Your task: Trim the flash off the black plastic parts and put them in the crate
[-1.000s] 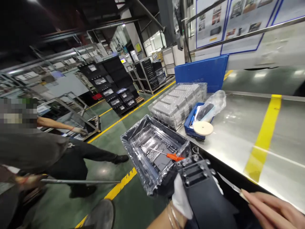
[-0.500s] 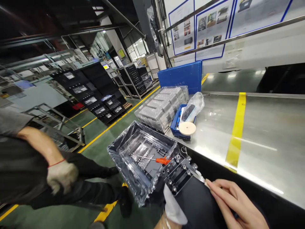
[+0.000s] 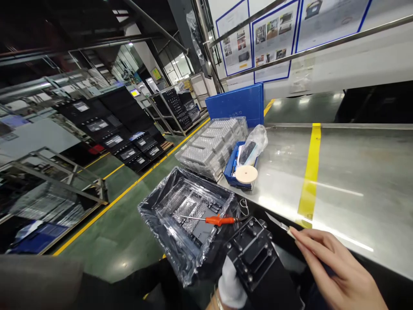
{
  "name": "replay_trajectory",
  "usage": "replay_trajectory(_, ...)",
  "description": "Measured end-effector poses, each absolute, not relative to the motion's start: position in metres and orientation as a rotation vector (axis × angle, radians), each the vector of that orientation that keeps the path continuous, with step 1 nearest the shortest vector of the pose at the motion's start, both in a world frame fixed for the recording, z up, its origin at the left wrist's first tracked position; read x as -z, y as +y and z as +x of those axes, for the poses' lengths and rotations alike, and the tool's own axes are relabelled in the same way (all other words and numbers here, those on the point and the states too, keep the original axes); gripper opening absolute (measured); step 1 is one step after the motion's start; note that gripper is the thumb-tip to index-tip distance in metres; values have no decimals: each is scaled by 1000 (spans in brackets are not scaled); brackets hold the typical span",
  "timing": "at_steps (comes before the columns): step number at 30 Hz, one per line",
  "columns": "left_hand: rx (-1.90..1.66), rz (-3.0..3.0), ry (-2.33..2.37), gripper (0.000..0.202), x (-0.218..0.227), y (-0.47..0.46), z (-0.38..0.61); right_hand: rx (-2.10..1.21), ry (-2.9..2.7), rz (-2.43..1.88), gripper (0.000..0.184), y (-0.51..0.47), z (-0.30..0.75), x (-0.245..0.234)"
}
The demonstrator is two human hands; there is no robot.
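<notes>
My right hand (image 3: 334,269) pinches a small pale-handled knife (image 3: 279,223) whose thin blade points left over the bench edge. My left hand (image 3: 230,287), in a white glove, sits against a black bolted metal block (image 3: 251,254) and appears to hold it. Just left of that block lies a black tray lined with clear plastic film (image 3: 155,219). Inside it rests an orange-handled screwdriver (image 3: 217,220) across metal parts. The block hides the tray's near corner.
A stainless steel bench (image 3: 322,172) with a yellow stripe runs along the right. On it stand stacked clear trays of metal parts (image 3: 209,148) and a blue bin (image 3: 234,168) holding a plastic bag and a round pale disc. A co-worker's dark sleeve (image 3: 35,280) fills the lower left.
The view has swung so that everything shifts left. The co-worker's gloved hand and arm have gone from view, leaving a dark shape low at left. My right hand has dropped slightly with the knife.
</notes>
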State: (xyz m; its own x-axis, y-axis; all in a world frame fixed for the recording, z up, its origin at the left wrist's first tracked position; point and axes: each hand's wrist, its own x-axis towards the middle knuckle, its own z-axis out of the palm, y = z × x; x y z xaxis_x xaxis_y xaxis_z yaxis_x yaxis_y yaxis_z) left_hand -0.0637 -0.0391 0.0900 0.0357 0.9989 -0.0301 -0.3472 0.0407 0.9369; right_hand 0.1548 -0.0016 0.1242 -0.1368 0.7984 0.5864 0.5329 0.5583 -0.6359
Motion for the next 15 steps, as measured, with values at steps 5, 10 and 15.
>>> replay_trajectory(5, -1233, 1497, 1083, 83, -112, -28, -69, -324, -2035, -1033, 36, -6, 169, -126)
replay_trajectory(10, -1219, 1867, 1219, 91, -96, -34, -82, -293, -2045, -1056, 38, -8, 178, -126)
replay_trajectory(15, -1132, 1998, 1230, 83, -107, -37, -92, -444, -1893, -1139, 29, -6, 182, -125)
